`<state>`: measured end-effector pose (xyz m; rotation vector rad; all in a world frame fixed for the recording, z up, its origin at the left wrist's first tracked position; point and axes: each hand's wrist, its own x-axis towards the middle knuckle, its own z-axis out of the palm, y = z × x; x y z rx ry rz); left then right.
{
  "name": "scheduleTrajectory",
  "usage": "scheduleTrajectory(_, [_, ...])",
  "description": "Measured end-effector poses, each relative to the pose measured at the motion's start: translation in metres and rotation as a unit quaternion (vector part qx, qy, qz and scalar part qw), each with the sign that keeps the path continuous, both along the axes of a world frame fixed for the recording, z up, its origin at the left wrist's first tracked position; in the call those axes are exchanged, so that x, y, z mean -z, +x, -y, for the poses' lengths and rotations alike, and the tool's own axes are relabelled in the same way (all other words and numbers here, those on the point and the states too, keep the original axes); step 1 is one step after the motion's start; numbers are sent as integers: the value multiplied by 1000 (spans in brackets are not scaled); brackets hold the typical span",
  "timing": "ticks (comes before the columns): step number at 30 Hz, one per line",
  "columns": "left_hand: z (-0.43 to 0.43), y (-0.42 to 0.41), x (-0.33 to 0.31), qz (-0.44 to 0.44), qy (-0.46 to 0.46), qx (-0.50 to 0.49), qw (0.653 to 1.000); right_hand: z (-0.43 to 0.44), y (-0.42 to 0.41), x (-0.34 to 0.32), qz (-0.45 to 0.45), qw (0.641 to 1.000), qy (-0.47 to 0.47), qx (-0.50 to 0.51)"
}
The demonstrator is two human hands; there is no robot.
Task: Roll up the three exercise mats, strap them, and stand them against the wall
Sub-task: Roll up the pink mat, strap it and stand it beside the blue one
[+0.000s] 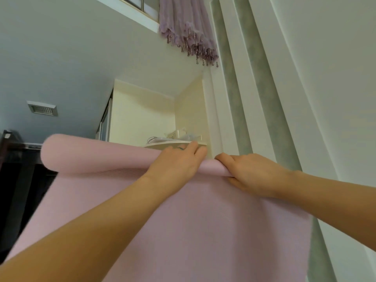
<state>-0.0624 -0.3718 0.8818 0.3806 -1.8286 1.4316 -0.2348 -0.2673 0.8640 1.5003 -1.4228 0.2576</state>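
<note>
- Plainly, the pink exercise mat (203, 220) fills the lower middle of the frame: a broad, matte sheet with a fine ribbed texture, its far end curled into a soft, loose tube running from centre left to centre right.
- Pale walls (81, 58) take up the upper left of the frame, smooth and flat, with a small rectangular slatted vent (42, 108) at centre left.
- White and grey-green vertical trim bands (240, 98) run diagonally down the right half, straight-edged, the green ones faintly mottled.
- Along the left edge sits dark furniture (18, 176), blurred; what it is cannot be told.
- A cream recess (154, 117) in the centre holds a curved shelf (162, 143); on it lie clear plastic containers (183, 135) and some thin wire, their contents too small to make out.
- At upper centre hangs a lilac curtain (183, 27), gathered in folds with a beaded fringe.
- Left hand (179, 161) lies palm down over the rolled end, just above centre; its grip is fingers curled over the top of the tube, pressing it.
- Right hand (250, 171) sits just beside it at centre right; its grip pinches the tube's end, fingers over, thumb beneath.
</note>
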Motion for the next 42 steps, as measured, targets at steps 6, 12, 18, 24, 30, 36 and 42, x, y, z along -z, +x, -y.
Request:
scheduleTrajectory(6, [-2,-8,1,35,33,-61,997,7,-3,12,-42,997,-36,48])
scheduleTrajectory(12, [21,-4,13,153,-15,33,988,14,-20,35,-107,991,-78,16])
scheduleTrajectory(18, [13,-10,17,149,211,-18,966,17,-16,49,-37,999,-7,-4])
scheduleTrajectory(24, [20,-2,25,174,170,2,970,12,-9,46,-44,998,15,30])
scheduleTrajectory(30, [26,0,19,124,-31,84,988,-4,4,24,106,989,77,-64])
scheduleTrajectory(36, [43,-6,16,111,-98,132,980,-3,8,12,187,970,133,-83])
scheduleTrajectory(42, [63,-20,30,99,-96,134,981,17,2,39,130,991,31,-3])
